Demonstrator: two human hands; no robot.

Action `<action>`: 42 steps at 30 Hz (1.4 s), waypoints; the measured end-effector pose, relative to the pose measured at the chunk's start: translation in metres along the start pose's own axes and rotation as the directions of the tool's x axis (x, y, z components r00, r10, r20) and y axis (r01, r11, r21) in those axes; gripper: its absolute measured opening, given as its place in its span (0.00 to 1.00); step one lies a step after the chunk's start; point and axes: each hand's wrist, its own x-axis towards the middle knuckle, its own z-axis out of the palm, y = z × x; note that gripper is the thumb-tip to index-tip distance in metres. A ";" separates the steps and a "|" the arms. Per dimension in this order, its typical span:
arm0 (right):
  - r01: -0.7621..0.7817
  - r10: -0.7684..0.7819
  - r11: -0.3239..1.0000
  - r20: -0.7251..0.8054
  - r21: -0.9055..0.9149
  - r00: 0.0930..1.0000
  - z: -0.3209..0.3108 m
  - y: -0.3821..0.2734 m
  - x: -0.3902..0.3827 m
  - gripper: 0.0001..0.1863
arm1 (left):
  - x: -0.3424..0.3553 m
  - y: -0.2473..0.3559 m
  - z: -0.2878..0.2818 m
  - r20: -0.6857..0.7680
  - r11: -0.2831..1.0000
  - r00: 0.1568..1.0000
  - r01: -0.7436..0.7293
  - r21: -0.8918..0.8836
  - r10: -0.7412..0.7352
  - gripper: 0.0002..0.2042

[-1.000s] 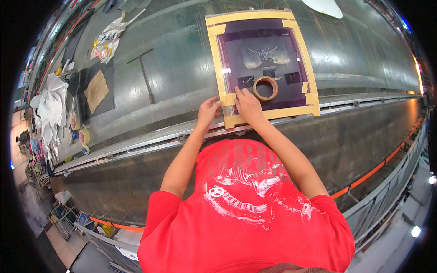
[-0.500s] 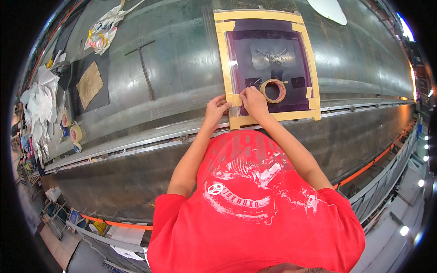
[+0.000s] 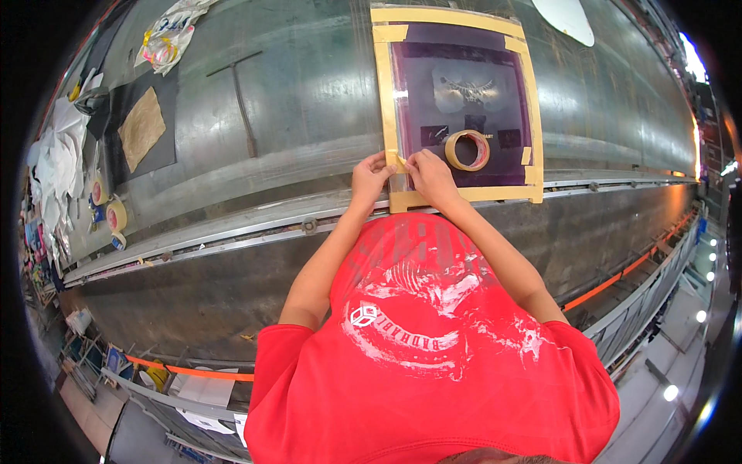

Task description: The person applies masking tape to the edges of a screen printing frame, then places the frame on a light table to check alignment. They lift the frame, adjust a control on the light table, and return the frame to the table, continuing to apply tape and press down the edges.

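A screen frame (image 3: 456,193) bordered with beige masking tape lies on the metal table, with a dark purple mesh bearing a pale winged design (image 3: 471,85). My left hand (image 3: 371,182) is at the frame's lower left edge, fingers closed on a short tape piece (image 3: 394,161). My right hand (image 3: 433,178) pinches the same piece from the right, fingertips close to the left hand's. A roll of beige tape (image 3: 456,161) lies on the mesh just beyond my right hand, its printed core showing.
At left lie crumpled white paper (image 3: 58,170), brown paper (image 3: 143,127) on a black sheet, tape rolls (image 3: 116,216) and a metal T-shaped tool (image 3: 243,104). A white piece (image 3: 564,17) sits at top right. A metal rail (image 3: 309,226) runs along the table's near edge.
The tape piece, stretched flat between my fingertips half a second ago, is now bent and raised slightly. Both hands have shifted a little away from me. The view has shifted slightly.
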 end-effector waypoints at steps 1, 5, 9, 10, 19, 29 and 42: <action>0.002 -0.002 1.000 0.000 0.015 1.000 0.000 -0.001 -0.001 0.06 | -0.001 0.001 0.000 -0.013 1.000 1.000 -0.012 -0.003 0.012 0.23; -0.003 0.001 0.996 0.020 0.089 1.000 -0.003 -0.005 -0.003 0.06 | -0.002 -0.002 0.001 -0.050 0.997 0.997 -0.064 -0.036 0.063 0.15; -0.013 0.009 0.991 0.031 0.130 0.999 -0.005 -0.009 -0.004 0.07 | 0.009 -0.021 -0.010 -0.051 0.991 0.995 -0.080 0.105 0.086 0.12; -0.035 0.030 0.987 0.033 0.157 0.999 -0.005 -0.009 -0.005 0.07 | 0.006 -0.016 -0.008 -0.054 0.994 0.996 -0.067 0.092 0.072 0.11; -0.022 0.053 0.949 -0.089 0.316 0.995 -0.007 -0.014 -0.008 0.06 | 0.002 0.004 -0.001 -0.052 0.845 0.993 -0.062 0.532 0.105 0.20; -0.038 0.099 0.885 -0.106 0.464 0.989 -0.006 -0.006 -0.022 0.21 | 0.020 0.029 -0.006 0.193 0.875 0.968 0.050 0.481 -0.161 0.14; -0.063 0.067 0.959 -0.006 0.277 0.998 0.000 -0.003 -0.012 0.32 | 0.057 0.045 -0.053 0.595 0.893 0.682 0.208 0.400 -0.425 0.11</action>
